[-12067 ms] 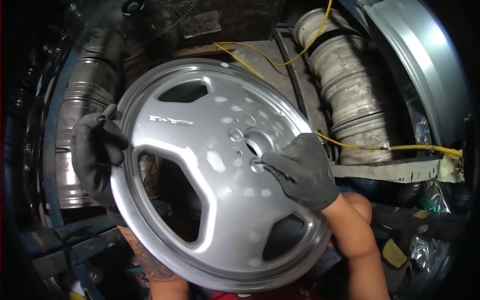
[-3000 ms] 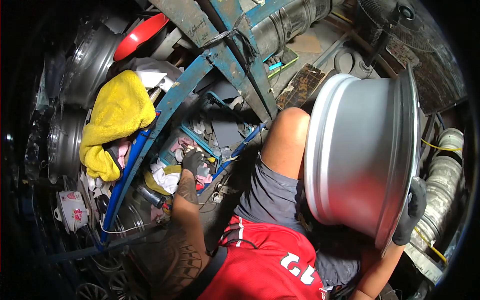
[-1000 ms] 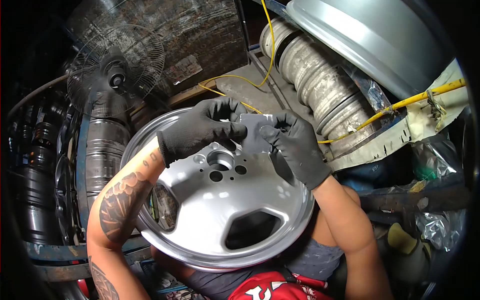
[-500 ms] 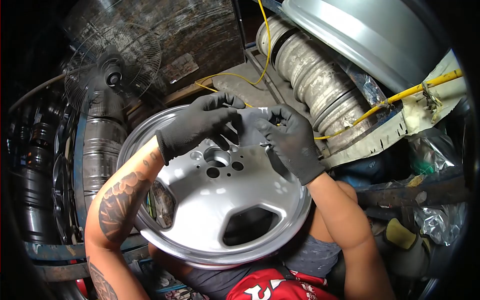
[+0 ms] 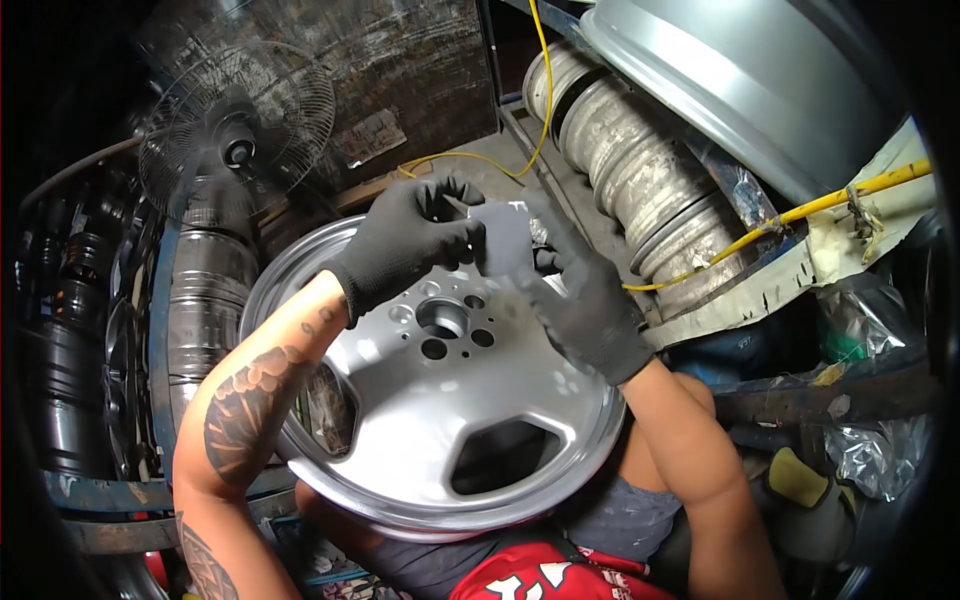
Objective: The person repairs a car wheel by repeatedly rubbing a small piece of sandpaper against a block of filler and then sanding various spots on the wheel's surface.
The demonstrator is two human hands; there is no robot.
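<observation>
A small square of grey sandpaper [image 5: 503, 240], with a pale mark along its top edge, is held up above a silver wheel rim [image 5: 400, 440]. My left hand [image 5: 415, 230], in a black glove, pinches its left side between thumb and fingers. Motion blurs my right hand [image 5: 590, 310], also black-gloved, at the sheet's right edge; whether its fingers grip the paper cannot be made out. The rim lies face up across my lap, its centre bore and bolt holes just below the hands.
A fan [image 5: 238, 150] stands at the back left. Stacked rims [image 5: 215, 300] line the left, and dusty rims [image 5: 640, 160] lie at the upper right below a large silver rim [image 5: 740, 80]. A yellow hose [image 5: 850, 195] crosses the right side.
My right hand has shifted slightly down and its fingers now blur beside the sandpaper. The sheet's face is turned more towards me. The whole view has shifted a little.
</observation>
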